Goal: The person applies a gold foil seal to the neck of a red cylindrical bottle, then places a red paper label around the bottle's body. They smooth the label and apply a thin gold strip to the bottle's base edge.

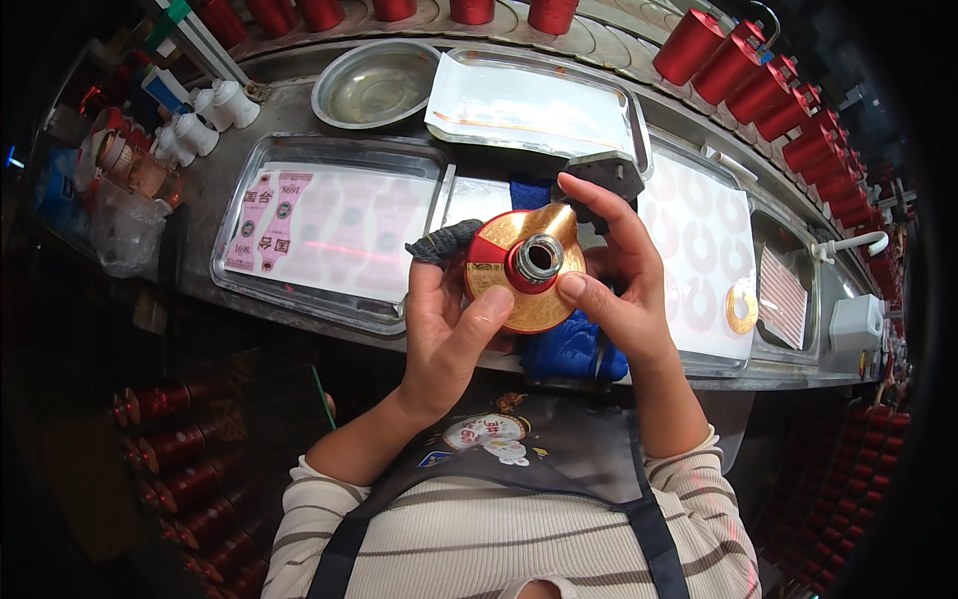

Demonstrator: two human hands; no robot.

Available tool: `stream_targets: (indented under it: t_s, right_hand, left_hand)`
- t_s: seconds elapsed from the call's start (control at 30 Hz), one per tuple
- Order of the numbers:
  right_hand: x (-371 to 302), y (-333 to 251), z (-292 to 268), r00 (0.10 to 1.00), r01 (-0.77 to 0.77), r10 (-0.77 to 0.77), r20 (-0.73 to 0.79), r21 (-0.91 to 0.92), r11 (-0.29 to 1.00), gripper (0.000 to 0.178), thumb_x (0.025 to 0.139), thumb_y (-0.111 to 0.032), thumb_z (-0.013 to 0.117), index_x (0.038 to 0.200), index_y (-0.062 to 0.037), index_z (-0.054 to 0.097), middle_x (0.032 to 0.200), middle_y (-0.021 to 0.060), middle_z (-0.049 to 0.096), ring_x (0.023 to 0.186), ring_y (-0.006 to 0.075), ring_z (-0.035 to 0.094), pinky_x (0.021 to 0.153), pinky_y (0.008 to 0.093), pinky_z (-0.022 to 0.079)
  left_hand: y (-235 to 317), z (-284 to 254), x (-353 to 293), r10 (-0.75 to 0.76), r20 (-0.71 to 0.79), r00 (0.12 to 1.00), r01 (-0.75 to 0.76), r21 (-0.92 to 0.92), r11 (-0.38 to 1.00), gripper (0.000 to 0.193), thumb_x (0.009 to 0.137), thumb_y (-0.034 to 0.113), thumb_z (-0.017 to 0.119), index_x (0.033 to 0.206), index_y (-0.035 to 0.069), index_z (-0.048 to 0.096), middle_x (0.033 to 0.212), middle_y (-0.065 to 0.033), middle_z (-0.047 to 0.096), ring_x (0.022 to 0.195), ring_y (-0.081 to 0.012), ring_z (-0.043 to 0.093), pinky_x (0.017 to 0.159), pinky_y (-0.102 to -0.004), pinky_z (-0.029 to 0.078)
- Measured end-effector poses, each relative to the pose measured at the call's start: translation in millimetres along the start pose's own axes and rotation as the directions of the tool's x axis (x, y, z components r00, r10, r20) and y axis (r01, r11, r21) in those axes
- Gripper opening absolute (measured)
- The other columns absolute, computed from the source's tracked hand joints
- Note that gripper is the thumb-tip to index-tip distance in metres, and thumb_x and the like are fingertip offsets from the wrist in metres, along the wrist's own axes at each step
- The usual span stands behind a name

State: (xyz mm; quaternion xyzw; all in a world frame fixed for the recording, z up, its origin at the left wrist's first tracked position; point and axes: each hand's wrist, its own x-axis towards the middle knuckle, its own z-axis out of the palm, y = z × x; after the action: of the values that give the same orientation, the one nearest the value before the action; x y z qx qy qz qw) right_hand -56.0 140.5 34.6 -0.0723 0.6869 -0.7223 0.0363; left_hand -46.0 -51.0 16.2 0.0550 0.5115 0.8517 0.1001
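A red bottle (pixel 488 249) is held up in front of me, its uncapped threaded mouth tilted toward me. Around its neck lies a gold ring-shaped label (pixel 544 313), and the label's upper right part appears to stand off the shoulder. My left hand (pixel 439 339) grips the bottle from the left, thumb on the label; a dark cover wraps one of its fingers. On the other side my right hand (pixel 636 299) presses its thumb on the label near the neck, with the index finger reaching up past the label's upper edge. Its other fingers are mostly hidden behind the bottle.
A blue padded rest (pixel 561 349) sits beneath the bottle. Beside it are a tray of pink labels (pixel 222 235) and a sheet (pixel 689 225) with one gold ring label (pixel 741 307). Behind stand a metal bowl (pixel 322 100), a white-lined tray (pixel 539 103) and a conveyor of red bottles (pixel 689 47).
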Motion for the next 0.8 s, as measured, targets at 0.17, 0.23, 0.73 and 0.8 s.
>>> stream_targets:
  t_s: [0.17, 0.23, 0.73, 0.8]
  right_hand:
    - [0.6, 2.4, -1.3, 1.0, 0.019, -0.019, -0.004, 0.003, 1.0, 0.069, 0.084, -0.015, 0.072, 0.147, -0.0059, 0.046, 0.129, 0.0037, 0.051, 0.067, 0.0004, 0.045, 0.062, 0.0168, 0.036]
    - [0.8, 3.0, -1.3, 1.0, 0.027, -0.028, -0.003, -0.002, 1.0, 0.07, 0.083, -0.016, 0.073, 0.147, -0.0058, 0.046, 0.131, 0.0043, 0.051, 0.067, 0.0008, 0.045, 0.062, 0.0169, 0.036]
    - [-0.2, 1.7, -3.1, 1.0, 0.011, -0.009, 0.021, -0.078, 0.997, 0.083, 0.074, -0.022, 0.081, 0.148, -0.0073, 0.046, 0.133, 0.0058, 0.051, 0.065, 0.0018, 0.044, 0.058, 0.0177, 0.036]
    - [0.1, 0.5, -2.3, 1.0, 0.005, -0.004, 0.017, -0.077, 0.997, 0.083, 0.073, -0.021, 0.08, 0.148, -0.0078, 0.046, 0.134, 0.0056, 0.051, 0.064, 0.0018, 0.043, 0.058, 0.0177, 0.036]
  left_hand:
    - [-2.1, 1.3, 0.4, 0.027, -0.012, 1.0, -0.027, -0.003, 1.0, 0.052, 0.095, 0.012, 0.061, 0.139, 0.002, 0.036, 0.132, -0.0149, 0.05, 0.121, -0.0184, 0.052, 0.105, -0.0359, 0.043]
    - [-2.1, -0.7, 0.9, 0.028, -0.002, 1.0, -0.028, 0.024, 0.999, 0.052, 0.095, 0.012, 0.061, 0.139, 0.002, 0.035, 0.133, -0.0151, 0.05, 0.121, -0.0187, 0.052, 0.104, -0.0359, 0.044]
    - [-5.0, -2.8, 1.8, 0.013, 0.05, 0.999, -0.016, 0.062, 0.998, 0.073, 0.085, 0.011, 0.077, 0.141, 0.002, 0.032, 0.134, -0.0152, 0.05, 0.122, -0.021, 0.054, 0.104, -0.0366, 0.047]
    - [-3.6, -2.7, 2.2, 0.001, 0.051, 0.999, -0.004, 0.056, 0.998, 0.073, 0.085, 0.01, 0.077, 0.141, 0.002, 0.032, 0.134, -0.0152, 0.049, 0.123, -0.0211, 0.054, 0.104, -0.0367, 0.046]
